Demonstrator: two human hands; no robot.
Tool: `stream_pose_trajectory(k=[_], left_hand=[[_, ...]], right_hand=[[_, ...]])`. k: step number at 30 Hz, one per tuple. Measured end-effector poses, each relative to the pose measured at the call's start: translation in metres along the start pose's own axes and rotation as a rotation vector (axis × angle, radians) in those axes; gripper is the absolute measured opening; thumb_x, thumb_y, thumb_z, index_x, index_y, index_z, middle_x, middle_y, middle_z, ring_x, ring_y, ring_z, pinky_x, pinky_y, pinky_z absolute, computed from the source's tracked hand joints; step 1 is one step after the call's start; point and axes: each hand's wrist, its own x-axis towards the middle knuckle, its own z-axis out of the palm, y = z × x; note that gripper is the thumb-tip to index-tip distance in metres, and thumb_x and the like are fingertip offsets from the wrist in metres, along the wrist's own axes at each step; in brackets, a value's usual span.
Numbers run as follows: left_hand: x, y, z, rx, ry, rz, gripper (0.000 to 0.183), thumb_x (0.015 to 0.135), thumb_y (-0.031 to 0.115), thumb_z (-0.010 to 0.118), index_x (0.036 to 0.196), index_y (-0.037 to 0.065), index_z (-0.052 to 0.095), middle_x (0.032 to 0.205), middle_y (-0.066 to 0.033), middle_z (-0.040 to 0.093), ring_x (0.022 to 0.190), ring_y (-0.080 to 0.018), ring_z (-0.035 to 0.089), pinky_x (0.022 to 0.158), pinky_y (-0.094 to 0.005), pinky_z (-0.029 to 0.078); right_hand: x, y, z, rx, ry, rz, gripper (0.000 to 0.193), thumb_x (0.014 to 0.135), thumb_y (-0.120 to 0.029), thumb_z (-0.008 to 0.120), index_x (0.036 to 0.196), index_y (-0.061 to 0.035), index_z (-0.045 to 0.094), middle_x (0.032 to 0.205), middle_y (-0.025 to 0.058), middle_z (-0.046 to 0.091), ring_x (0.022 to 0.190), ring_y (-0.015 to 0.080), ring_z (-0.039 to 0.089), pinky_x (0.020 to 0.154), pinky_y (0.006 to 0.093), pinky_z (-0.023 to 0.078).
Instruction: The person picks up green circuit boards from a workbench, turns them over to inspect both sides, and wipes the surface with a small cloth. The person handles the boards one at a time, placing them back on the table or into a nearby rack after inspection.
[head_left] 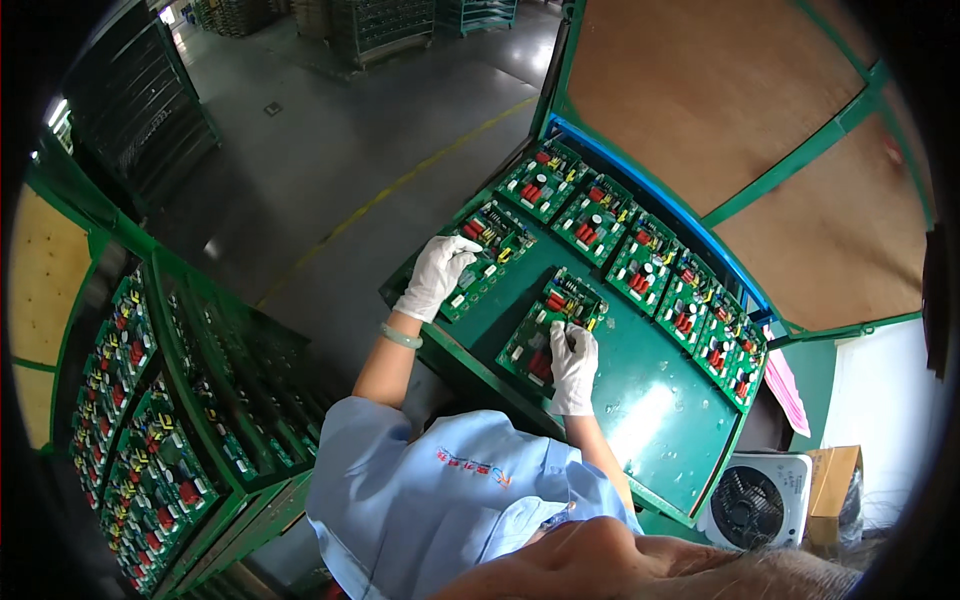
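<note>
My left hand (pixel 436 278), in a white glove, reaches over a green circuit board (pixel 465 297) at the left end of the green worktop. Its fingers are drawn together by the board's parts; whatever they pinch is too small to make out. My right hand (pixel 574 372), gloved too, is over a second circuit board (pixel 525 335) near the front edge. Thumb and fingertips close together above its components, and what is between them cannot be made out. Red, yellow, white and black parts cover both boards.
Several populated boards (pixel 594 218) line the back of the worktop (pixel 640 362), below a blue rail (pixel 655 207). A green rack (pixel 215 440) full of boards stands at left. A fan (pixel 750 505) and a cardboard box (pixel 832 482) are at lower right.
</note>
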Motion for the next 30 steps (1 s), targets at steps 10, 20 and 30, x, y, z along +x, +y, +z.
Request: stream_pose_trajectory(k=[10,20,30], left_hand=[[-0.012,0.012,0.008,0.201,0.166,0.038,0.013,0.082,0.003,0.068,0.093,0.009,0.068,0.085,-0.0055,0.071,0.08,-0.0271,0.065,0.078,-0.0381,0.05],[-0.008,0.013,-0.005,0.153,0.069,0.004,0.013,0.084,0.002,0.069,0.096,0.008,0.069,0.091,-0.006,0.072,0.088,-0.0268,0.064,0.084,-0.037,0.05],[-0.008,0.01,-0.003,0.124,0.113,0.027,0.015,0.083,0.001,0.068,0.097,0.008,0.069,0.086,-0.0068,0.072,0.081,-0.0268,0.065,0.076,-0.0362,0.051]], right_hand=[[0.005,-0.017,0.043,-0.084,0.147,-0.194,0.019,0.085,-0.017,0.076,0.087,-0.0041,0.062,0.088,0.013,0.067,0.083,0.0328,0.062,0.079,0.0421,0.049],[0.007,-0.026,0.055,-0.06,0.138,-0.21,0.019,0.082,-0.014,0.077,0.091,-0.0052,0.063,0.091,0.0121,0.067,0.087,0.0326,0.063,0.081,0.043,0.048],[0.007,-0.034,0.052,-0.064,0.098,-0.273,0.021,0.08,-0.014,0.078,0.092,-0.0076,0.062,0.097,0.0095,0.067,0.091,0.0286,0.063,0.084,0.0398,0.047]])
